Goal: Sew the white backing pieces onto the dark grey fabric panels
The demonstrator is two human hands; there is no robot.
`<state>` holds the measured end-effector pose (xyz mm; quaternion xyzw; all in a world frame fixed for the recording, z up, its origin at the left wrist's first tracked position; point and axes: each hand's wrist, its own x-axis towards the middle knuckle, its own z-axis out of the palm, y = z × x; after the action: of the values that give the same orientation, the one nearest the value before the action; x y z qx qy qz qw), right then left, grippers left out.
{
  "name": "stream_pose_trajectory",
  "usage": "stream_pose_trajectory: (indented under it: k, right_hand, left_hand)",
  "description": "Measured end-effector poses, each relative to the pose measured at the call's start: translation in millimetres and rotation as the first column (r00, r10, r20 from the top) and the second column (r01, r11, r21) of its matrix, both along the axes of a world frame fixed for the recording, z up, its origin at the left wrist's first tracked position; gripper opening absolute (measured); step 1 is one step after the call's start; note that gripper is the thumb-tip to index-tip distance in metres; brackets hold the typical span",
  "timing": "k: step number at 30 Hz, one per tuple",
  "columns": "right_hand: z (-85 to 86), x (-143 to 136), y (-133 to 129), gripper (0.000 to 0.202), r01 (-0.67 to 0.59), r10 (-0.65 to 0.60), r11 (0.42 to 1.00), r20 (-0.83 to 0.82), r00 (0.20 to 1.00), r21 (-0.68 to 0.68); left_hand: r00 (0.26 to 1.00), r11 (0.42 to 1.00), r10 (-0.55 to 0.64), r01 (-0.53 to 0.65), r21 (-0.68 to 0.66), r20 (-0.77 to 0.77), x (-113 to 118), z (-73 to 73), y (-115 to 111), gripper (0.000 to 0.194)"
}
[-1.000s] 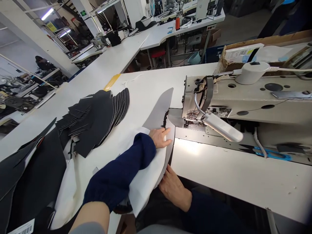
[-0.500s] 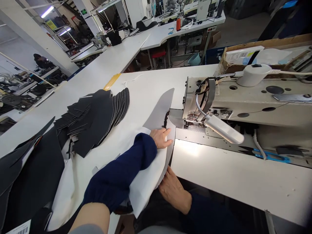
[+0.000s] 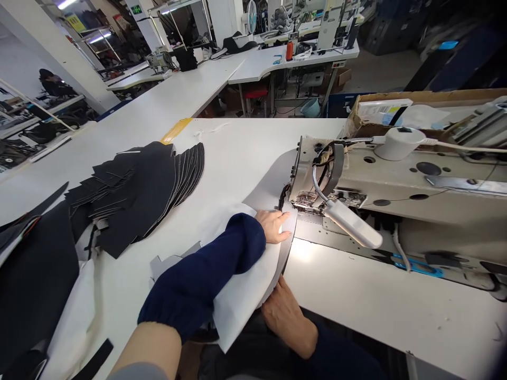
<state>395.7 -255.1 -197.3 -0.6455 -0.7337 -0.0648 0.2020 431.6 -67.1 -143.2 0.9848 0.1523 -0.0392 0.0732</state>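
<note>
My left hand [image 3: 273, 226] lies on a grey fabric panel [image 3: 273, 177], thumb and fingers apart, pressing it to the table beside the sewing machine [image 3: 335, 174]. The panel's edge, with a dark strip [image 3: 283, 196] on it, reaches the machine's needle area. White backing material [image 3: 247, 293] hangs from the panel over the table's front edge. Lower down, my right hand [image 3: 287, 316] grips the panel's edge, its fingertips partly hidden beneath the fabric. A white lamp [image 3: 354, 224] on a bendy neck lights the spot right of my left hand.
A fanned stack of black fabric pieces [image 3: 146, 184] lies on the left of the white table [image 3: 237, 142]. Larger black panels [image 3: 35, 279] lie nearer at left. Behind the machine stands a cardboard box [image 3: 352, 119]. Blue-handled snips [image 3: 420, 266] rest under the machine arm.
The grey panel has moved toward the machine, its edge now meeting the needle area. Both hands went along with it. The camera view has shifted slightly.
</note>
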Motion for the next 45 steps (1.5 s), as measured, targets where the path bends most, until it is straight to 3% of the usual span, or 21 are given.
stream_pose_trajectory:
  k: [9,12,15,18,20,23,27,32,45]
  right_hand:
    - [-4.9,4,-2,0.017,-0.034,0.034,0.997,0.001,0.999,-0.071]
    - [-1.9,1,-4,0.022,-0.014,0.015,0.998,0.025,1.000,-0.067]
    - [6.4,-11,-11,0.025,0.017,-0.011,0.995,0.066,0.998,-0.099]
    - [16.6,-27,-23,0.027,0.053,-0.030,0.984,0.134,0.991,-0.171]
    - [22.1,-35,-30,0.027,0.071,-0.035,0.976,0.175,0.984,-0.205]
    - [26.7,-38,-35,0.031,0.032,-0.004,0.987,0.179,0.984,-0.157]
    - [26.0,-32,-38,0.032,-0.040,0.058,0.994,0.170,0.984,-0.105]
    - [19.6,-24,-36,0.036,-0.026,0.039,0.997,0.193,0.980,-0.068]
    - [14.6,16,-8,0.046,-0.013,0.016,1.000,0.106,0.994,-0.025]
  left_hand:
    - [0.999,0.998,-0.012,0.010,-0.055,-0.053,0,16.5,0,0.063]
    - [1.000,1.000,-0.027,0.027,0.008,-0.013,-6,27.5,-7,0.053]
    - [0.998,0.994,-0.055,0.053,0.097,0.013,-28,40.1,-29,0.038]
    - [0.986,0.999,-0.049,0.047,-0.017,-0.161,-62,48.1,-59,0.049]
    - [0.961,0.994,-0.052,0.024,-0.104,-0.272,-79,48.1,-75,0.064]
    - [0.948,0.994,-0.026,-0.009,-0.109,-0.319,-90,40.6,-87,0.055]
    - [0.948,0.997,0.015,-0.038,-0.064,-0.319,-83,29.3,-90,0.051]
    - [0.955,0.996,0.044,-0.063,-0.057,-0.293,-67,28.5,-87,0.052]
    - [0.965,0.994,0.052,-0.074,-0.075,-0.257,-22,21.2,-53,0.051]
